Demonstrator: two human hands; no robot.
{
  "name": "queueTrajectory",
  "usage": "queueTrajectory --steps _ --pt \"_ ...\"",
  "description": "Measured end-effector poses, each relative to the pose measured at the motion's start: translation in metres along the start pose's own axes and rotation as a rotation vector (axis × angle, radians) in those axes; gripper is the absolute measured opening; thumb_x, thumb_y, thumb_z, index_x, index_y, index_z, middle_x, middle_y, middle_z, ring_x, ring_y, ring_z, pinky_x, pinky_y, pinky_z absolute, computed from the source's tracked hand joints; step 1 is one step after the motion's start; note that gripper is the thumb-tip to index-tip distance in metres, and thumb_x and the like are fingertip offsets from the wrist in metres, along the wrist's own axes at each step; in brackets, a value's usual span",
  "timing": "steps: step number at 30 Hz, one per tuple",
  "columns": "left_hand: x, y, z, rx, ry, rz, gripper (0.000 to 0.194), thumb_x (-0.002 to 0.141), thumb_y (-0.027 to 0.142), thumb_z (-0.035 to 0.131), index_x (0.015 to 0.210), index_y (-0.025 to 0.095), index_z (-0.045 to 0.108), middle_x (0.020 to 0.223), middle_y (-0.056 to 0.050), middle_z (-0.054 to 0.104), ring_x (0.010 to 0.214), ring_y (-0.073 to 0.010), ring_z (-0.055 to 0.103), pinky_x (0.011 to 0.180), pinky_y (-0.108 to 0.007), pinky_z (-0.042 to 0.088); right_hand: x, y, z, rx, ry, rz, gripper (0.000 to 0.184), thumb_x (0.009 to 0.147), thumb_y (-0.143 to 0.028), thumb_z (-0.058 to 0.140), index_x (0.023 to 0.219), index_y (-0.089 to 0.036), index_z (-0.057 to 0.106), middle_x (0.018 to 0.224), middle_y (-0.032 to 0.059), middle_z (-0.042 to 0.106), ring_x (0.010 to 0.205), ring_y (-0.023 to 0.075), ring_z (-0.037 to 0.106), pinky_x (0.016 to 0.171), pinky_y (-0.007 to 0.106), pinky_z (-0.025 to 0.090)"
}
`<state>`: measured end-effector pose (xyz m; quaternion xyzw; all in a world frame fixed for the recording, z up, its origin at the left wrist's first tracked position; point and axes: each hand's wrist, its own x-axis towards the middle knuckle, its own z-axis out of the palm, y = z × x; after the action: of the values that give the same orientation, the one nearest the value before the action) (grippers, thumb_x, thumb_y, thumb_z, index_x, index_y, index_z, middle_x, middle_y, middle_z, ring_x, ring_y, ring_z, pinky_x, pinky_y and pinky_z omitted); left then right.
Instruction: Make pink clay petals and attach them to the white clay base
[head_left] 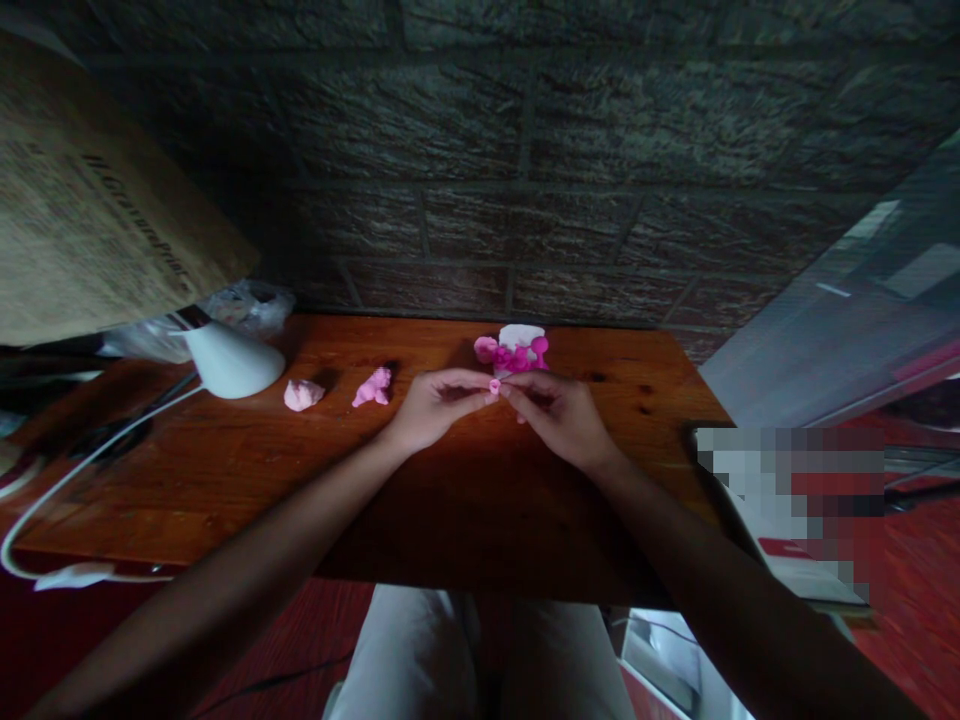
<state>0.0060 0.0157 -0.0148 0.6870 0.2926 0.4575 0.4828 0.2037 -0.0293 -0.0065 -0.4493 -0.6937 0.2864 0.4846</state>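
Observation:
Between the fingertips of both hands is a small piece of pink clay [494,386], its top curled. My left hand [439,405] pinches it from the left, and my right hand [559,412] from the right, just above the table. Right behind the hands stands a clay piece with a white top [523,336] and magenta parts [516,358]; its lower part is hidden by my fingers. To the left of my left hand lies a pink clay figure-like lump [373,387]. Farther left sits a paler, rounded lump of pink clay [304,395].
A lamp with a white base [232,360] and printed paper-like shade [112,200] stands on the wooden table [247,480] at left. Its white cord [67,475] runs over the left side. Clear plastic [259,305] lies behind it. A brick-patterned wall [480,220] closes the back.

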Motion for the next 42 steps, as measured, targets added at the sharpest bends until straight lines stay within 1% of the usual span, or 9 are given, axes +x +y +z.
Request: queueTrajectory --steps 6,11,15,18,21,27,32,36,42 --pt "-0.0015 -0.0008 0.0023 0.041 0.026 0.024 0.029 0.076 0.04 0.087 0.093 0.017 0.082 0.1 -0.009 0.083 0.092 -0.0218 0.078 0.093 -0.037 0.061 -0.0009 -0.0025 0.0023 -0.185 0.088 -0.129 0.013 0.09 -0.025 0.067 0.09 -0.022 0.079 0.079 0.0024 0.079 0.066 0.0165 0.071 0.067 0.028 0.053" --pt "-0.0023 -0.0003 0.003 0.077 0.028 0.029 0.025 0.076 0.038 0.086 0.09 0.018 0.082 0.097 -0.008 0.083 0.09 -0.0214 0.078 0.089 -0.035 0.062 -0.001 -0.0008 0.0061 -0.23 0.116 -0.14 0.01 0.084 -0.018 0.068 0.084 -0.022 0.077 0.08 0.0015 0.079 0.068 0.0163 0.07 0.067 0.028 0.052" --pt "-0.0013 -0.0013 0.0029 0.061 0.04 0.047 0.024 0.076 0.037 0.086 0.09 0.018 0.081 0.096 -0.008 0.083 0.088 -0.0201 0.077 0.088 -0.034 0.061 -0.0015 -0.0015 0.006 -0.206 0.113 -0.138 0.011 0.089 -0.022 0.066 0.088 -0.022 0.078 0.08 0.0022 0.079 0.07 0.017 0.071 0.068 0.028 0.053" --pt "-0.0007 -0.0026 0.0027 0.056 0.054 0.064 0.025 0.076 0.036 0.086 0.092 0.018 0.081 0.097 -0.008 0.083 0.088 -0.0198 0.077 0.087 -0.034 0.061 -0.0027 -0.0031 0.0047 -0.174 0.069 -0.098 0.017 0.095 -0.028 0.063 0.096 -0.023 0.078 0.078 0.0023 0.078 0.07 0.0172 0.071 0.066 0.029 0.052" --pt "-0.0006 -0.0035 0.0025 0.065 0.047 0.061 0.025 0.077 0.037 0.086 0.093 0.018 0.081 0.098 -0.008 0.083 0.088 -0.0197 0.076 0.086 -0.033 0.061 -0.0034 -0.0035 0.0036 -0.154 0.044 -0.077 0.019 0.096 -0.031 0.062 0.1 -0.023 0.079 0.078 0.0024 0.077 0.07 0.0176 0.072 0.063 0.029 0.052" --pt "-0.0016 -0.0036 0.0023 0.077 0.045 0.062 0.023 0.078 0.035 0.085 0.093 0.018 0.081 0.096 -0.008 0.083 0.085 -0.0185 0.075 0.081 -0.03 0.059 -0.0017 -0.0018 0.0007 -0.149 0.055 -0.044 0.02 0.096 -0.034 0.062 0.099 -0.023 0.079 0.081 0.0034 0.078 0.07 0.0178 0.072 0.059 0.028 0.05" --pt "-0.0033 -0.0002 0.0034 0.188 0.033 0.096 0.018 0.08 0.033 0.083 0.091 0.019 0.082 0.094 -0.007 0.083 0.079 -0.0174 0.073 0.075 -0.029 0.056 0.0003 -0.0014 -0.0026 -0.174 0.023 -0.07 0.022 0.096 -0.036 0.062 0.096 -0.023 0.079 0.077 0.0028 0.077 0.068 0.0175 0.072 0.058 0.027 0.05" --pt "-0.0035 0.0014 0.004 0.188 0.026 0.106 0.018 0.081 0.034 0.082 0.092 0.019 0.081 0.095 -0.007 0.083 0.082 -0.018 0.073 0.076 -0.03 0.057 0.001 -0.0019 -0.003 -0.209 -0.001 -0.104 0.021 0.097 -0.035 0.061 0.095 -0.022 0.078 0.073 0.0016 0.076 0.067 0.0166 0.071 0.063 0.028 0.051" --pt "-0.0038 0.0012 0.0046 0.164 0.029 0.083 0.017 0.081 0.033 0.081 0.091 0.019 0.082 0.094 -0.007 0.083 0.081 -0.0184 0.074 0.077 -0.03 0.057 -0.0002 -0.0015 0.0012 -0.258 0.026 -0.136 0.019 0.098 -0.031 0.061 0.091 -0.022 0.076 0.075 0.0024 0.076 0.071 0.0178 0.072 0.07 0.029 0.052"
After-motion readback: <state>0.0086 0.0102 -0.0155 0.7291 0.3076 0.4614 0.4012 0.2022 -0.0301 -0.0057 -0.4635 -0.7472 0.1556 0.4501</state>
